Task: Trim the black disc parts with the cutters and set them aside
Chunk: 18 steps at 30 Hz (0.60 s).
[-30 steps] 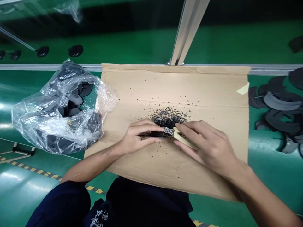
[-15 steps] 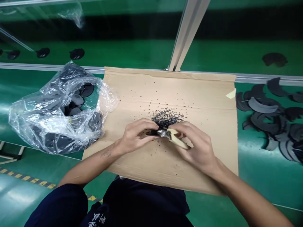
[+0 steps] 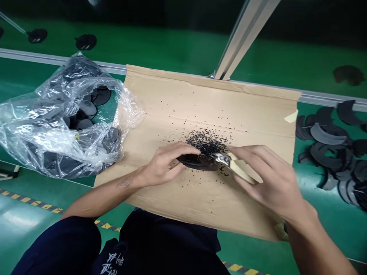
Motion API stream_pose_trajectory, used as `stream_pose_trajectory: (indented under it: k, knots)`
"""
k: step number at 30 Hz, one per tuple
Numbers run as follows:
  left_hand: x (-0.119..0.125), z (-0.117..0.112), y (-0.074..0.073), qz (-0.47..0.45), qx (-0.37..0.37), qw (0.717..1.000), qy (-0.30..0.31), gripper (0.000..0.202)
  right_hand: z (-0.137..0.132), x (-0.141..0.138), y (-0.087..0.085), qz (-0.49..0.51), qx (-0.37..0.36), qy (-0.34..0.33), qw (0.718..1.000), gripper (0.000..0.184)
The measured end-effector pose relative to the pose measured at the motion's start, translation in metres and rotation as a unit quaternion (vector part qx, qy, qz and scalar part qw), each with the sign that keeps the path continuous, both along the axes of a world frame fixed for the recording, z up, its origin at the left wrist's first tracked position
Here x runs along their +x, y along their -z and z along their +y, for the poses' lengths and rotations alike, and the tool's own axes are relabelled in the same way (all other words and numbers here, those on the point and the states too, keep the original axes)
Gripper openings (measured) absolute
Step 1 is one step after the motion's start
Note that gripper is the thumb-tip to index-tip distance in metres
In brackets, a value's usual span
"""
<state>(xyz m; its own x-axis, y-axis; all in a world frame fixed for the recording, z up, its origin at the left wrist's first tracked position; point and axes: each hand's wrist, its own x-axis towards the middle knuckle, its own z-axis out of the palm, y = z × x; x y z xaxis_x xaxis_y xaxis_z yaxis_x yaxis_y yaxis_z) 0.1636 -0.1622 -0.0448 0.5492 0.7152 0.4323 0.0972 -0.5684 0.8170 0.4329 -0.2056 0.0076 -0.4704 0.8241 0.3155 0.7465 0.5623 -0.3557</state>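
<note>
My left hand [image 3: 169, 162] grips a flat dark rubber piece [image 3: 197, 163] low over a cardboard sheet [image 3: 160, 99]. My right hand [image 3: 271, 179] holds small metal-jawed side cutters [image 3: 236, 165] with cream handles, their jaws at the piece's right end. Just beyond the hands lies a heap of black rubber crumbs [image 3: 206, 142], with more scattered across the cardboard. Fingers hide part of the piece.
A clear plastic bag [image 3: 57, 126] of dark rubber discs lies left, overlapping the cardboard. Dark curved rubber pieces [image 3: 327, 145] lie heaped on the green bench at right. A metal rail [image 3: 315, 95] and upright aluminium post [image 3: 246, 38] stand beyond the cardboard.
My hands have drawn apart, with the cutters moving right, away from the rubber piece's middle. More of the dark piece shows. The whole view has shifted slightly with my head.
</note>
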Motion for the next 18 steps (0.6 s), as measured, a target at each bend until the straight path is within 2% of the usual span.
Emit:
stream_pose_trajectory:
  k: [3,9,14,18]
  knots:
    - [0.0,0.0,0.003,-0.012,0.012,1.0,0.003,0.049,0.004,-0.002,0.007,-0.01,-0.001,-0.029,1.0,0.043]
    - [0.0,0.002,0.004,-0.004,0.02,1.0,0.012,0.046,0.006,-0.002,0.012,-0.032,0.038,-0.044,0.998,0.039]
    - [0.0,0.002,0.001,-0.002,0.01,1.0,0.028,0.043,0.007,-0.001,0.017,-0.036,0.037,-0.049,0.997,0.04]
    - [-0.001,0.001,0.001,0.002,0.0,0.999,0.033,0.044,0.006,-0.004,0.018,-0.057,0.052,-0.028,0.997,0.036]
